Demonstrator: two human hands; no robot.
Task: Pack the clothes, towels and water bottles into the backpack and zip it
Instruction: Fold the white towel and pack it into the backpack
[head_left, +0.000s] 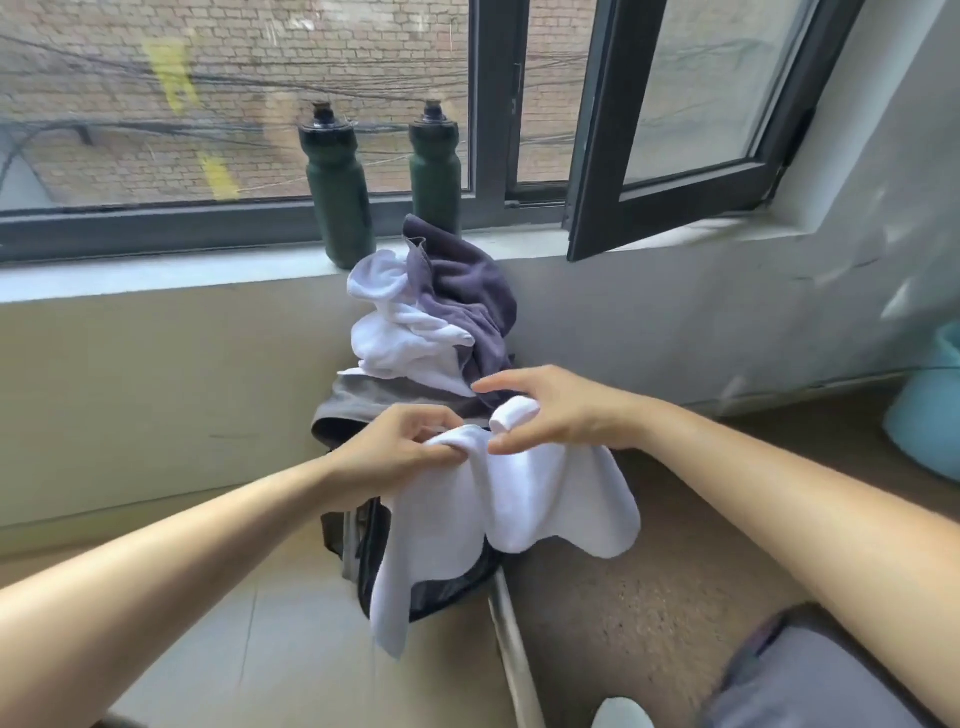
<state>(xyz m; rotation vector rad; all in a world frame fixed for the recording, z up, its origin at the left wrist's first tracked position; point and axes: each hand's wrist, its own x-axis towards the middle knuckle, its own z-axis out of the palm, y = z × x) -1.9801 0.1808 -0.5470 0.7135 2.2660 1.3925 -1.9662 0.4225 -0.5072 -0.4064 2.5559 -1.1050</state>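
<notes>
The white towel (519, 499) is hanging in the centre of the view. It is plain white and soft. Its top edge is bunching between the two hands, and its lower edge is falling in loose lobes. One long corner is trailing toward 7 o'clock.

The towel is draping over the dark backpack (447, 592), which is showing below it and at its 8 o'clock side.

The left hand (395, 441) is reaching in from 8 o'clock with the forearm extended. Its fingers are curling tightly and pinching the top edge of the towel at the left.

The right hand (550, 410) is reaching in from 4 o'clock, palm down. Its thumb is pressing on the towel, and a fold of towel is riding up over one finger. The other fingers are spreading loosely, with the forefinger pointing toward 9 o'clock.

At 12 o'clock from the hands, a crumpled white cloth (400, 338) and a grey cloth (467, 291) are lying piled on a grey-brown garment (363, 400).

Beyond the pile, two dark green water bottles (337, 182) (435, 171) are standing upright on the window sill (156, 275). The right one is standing partly hidden behind the grey cloth.

A window sash (701, 104) is standing open at 1 o'clock.
</notes>
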